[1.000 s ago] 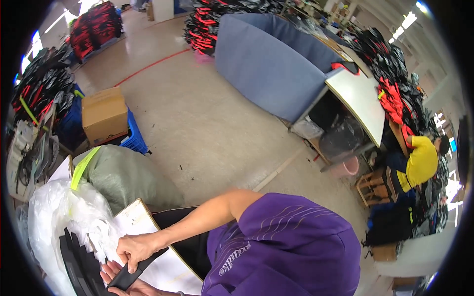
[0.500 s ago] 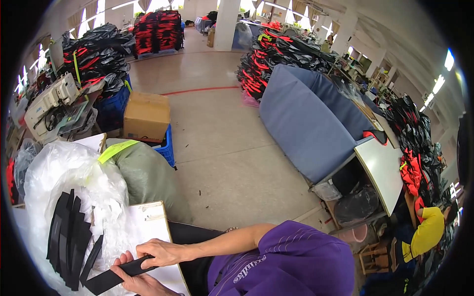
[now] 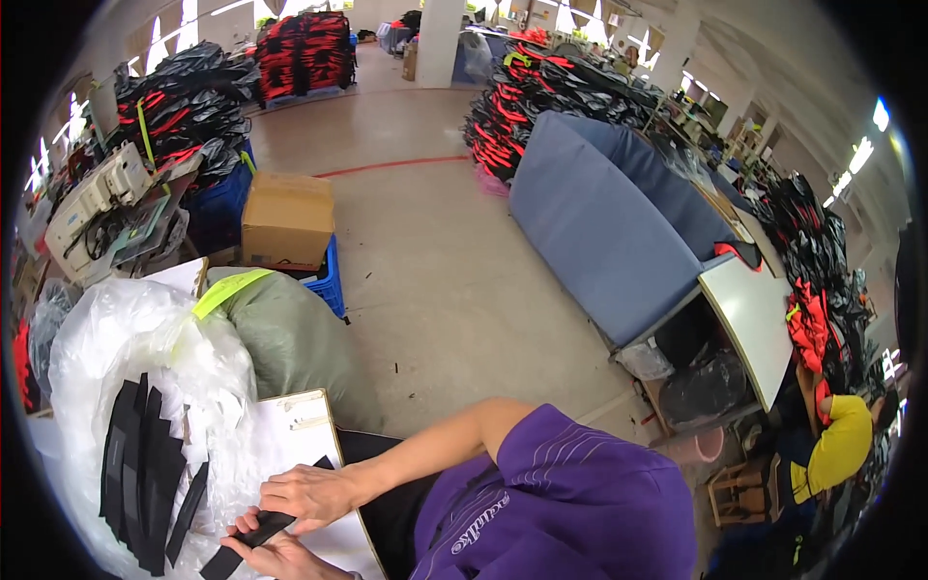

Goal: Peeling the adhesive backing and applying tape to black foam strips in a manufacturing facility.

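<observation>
A black strip [image 3: 266,527], apparently fabric, is held at a slant over the white board at the lower left. My left hand [image 3: 280,558] is closed on it from below, thumb on one side and fingers on the other. My right hand [image 3: 309,495] lies over the strip higher up, fingers curled down onto it; its fingertips are partly hidden. One dark end pokes out above my right hand. Beside my hands, several similar black strips [image 3: 145,469] lie fanned on clear plastic, and one narrow strip [image 3: 188,512] rests apart from them.
The white board [image 3: 290,420] has a worn edge. Behind it sit a clear plastic bag [image 3: 145,338], a grey-green sack [image 3: 290,338] and a cardboard box [image 3: 285,222] on a blue crate. Right stands a blue-grey padded panel [image 3: 590,242]; a person in yellow [image 3: 836,449] sits beyond.
My right hand has shifted over the strip and covers more of its middle. The strip is tilted more steeply, its lower end drawn away from the loose strips.
</observation>
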The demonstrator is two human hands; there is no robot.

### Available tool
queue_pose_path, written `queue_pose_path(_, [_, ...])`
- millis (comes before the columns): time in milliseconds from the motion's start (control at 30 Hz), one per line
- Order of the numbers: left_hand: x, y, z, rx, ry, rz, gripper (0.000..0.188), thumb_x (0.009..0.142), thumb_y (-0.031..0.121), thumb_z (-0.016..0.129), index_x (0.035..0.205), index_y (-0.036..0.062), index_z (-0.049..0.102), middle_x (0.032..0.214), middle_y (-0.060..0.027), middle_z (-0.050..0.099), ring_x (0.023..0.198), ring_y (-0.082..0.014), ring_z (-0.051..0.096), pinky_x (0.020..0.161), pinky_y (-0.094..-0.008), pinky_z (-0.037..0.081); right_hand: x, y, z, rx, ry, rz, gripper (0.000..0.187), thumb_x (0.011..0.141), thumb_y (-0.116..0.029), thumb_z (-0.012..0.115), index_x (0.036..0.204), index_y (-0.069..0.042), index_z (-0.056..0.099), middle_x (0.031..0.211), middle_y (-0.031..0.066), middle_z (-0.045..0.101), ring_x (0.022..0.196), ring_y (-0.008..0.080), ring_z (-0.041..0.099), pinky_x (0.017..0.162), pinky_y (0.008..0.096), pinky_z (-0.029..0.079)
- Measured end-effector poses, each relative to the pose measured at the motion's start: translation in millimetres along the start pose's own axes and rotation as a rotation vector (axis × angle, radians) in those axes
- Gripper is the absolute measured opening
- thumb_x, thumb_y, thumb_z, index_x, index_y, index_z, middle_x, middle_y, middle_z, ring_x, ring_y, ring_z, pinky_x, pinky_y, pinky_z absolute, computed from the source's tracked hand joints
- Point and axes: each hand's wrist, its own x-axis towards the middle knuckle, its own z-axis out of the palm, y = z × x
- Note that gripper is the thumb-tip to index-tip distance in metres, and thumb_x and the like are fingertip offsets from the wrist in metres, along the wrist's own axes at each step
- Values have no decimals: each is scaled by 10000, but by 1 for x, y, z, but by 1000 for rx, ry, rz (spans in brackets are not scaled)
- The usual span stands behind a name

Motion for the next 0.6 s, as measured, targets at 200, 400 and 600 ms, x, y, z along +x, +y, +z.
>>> queue_pose_path(200, [19,10,-9,32,-334,-96,315,961,272,578,789,8,563,786,-85,571,799,-211,603,888,-386,537,9,17,2,368,-173,394,464,526,-215,832,813,18,550,750,140,570,727,316,588,622,390,470])
queue_pose_path(400, [2,11,-2,147,-247,-45,283,952,275,594,818,28,564,773,-58,557,778,-198,616,887,-377,546,1,3,7,402,-146,519,470,535,-202,852,822,32,563,782,136,627,736,255,617,652,358,474])
queue_pose_path(600, [-15,5,15,150,-100,31,284,953,284,608,801,78,486,622,15,377,607,-111,423,635,-250,450,3,-17,-3,470,-95,592,408,578,-165,844,799,30,562,734,112,614,694,183,596,607,324,460])
